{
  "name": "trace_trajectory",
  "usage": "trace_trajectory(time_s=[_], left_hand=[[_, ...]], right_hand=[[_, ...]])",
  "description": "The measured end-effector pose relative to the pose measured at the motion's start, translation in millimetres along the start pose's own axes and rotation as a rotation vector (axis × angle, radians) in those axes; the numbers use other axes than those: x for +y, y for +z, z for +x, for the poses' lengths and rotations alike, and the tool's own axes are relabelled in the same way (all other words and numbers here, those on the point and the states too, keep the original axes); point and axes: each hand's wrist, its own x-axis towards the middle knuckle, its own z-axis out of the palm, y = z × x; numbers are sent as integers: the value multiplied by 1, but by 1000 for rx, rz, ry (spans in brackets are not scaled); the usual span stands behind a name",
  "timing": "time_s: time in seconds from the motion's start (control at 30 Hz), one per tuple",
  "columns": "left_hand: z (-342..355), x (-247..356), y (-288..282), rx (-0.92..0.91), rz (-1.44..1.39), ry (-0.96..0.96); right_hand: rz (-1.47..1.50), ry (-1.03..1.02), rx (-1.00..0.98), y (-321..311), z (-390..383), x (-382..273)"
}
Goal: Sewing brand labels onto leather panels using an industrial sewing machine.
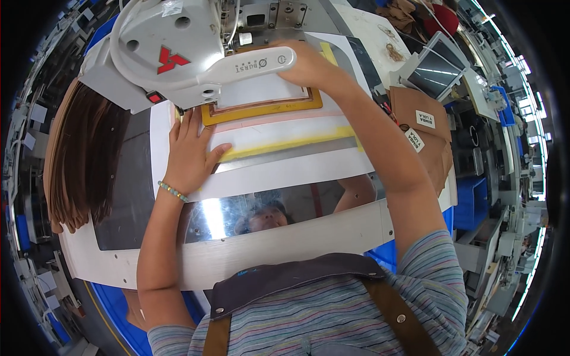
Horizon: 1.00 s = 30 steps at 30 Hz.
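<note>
My left hand point(193, 148) lies flat with its fingers stretched out, a beaded bracelet on the wrist. Its fingertips reach the near left corner of a yellow frame point(261, 113), which surrounds a white sheet edged in brown. Under the frame is a large white board point(279, 160) with yellow tape strips. My right hand point(306, 65) reaches to the far right side of the frame, beneath a white lamp-like arm point(252, 65) of the sewing machine. That arm and the machine hide most of its fingers, so I cannot see whether it grips anything.
The white sewing machine head point(172, 50) overhangs the frame from the far left. Brown panels hang stacked point(83, 160) at the left. Brown leather-like pieces point(421, 127) with white labels lie at the right, below a tilted screen point(436, 65). A shiny metal plate point(297, 207) is nearest me.
</note>
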Motion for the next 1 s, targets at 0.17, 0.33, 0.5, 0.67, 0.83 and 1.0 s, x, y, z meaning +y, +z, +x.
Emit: trace_trajectory(time_s=[0.17,0.33,0.5,0.67,0.83,1.0], left_hand=[[-6,3,-4,-4,-10,-23],[-17,3,-17,-54,-55,-65],[-52,-69,-88,37,105,-95],[-76,-234,-164,388,261,-382],[-97,-363,-214,129,430,-748],[-117,-372,-209,101,527,-593]], right_hand=[[884,-83,-208,52,18,-53],[280,-21,-168,42,-11,-77],[221,-368,-265,-8,-74,-86],[797,-1089,236,-75,-132,-212],[709,-1166,199,-107,-236,-136],[567,-1265,105,-20,-195,-293]])
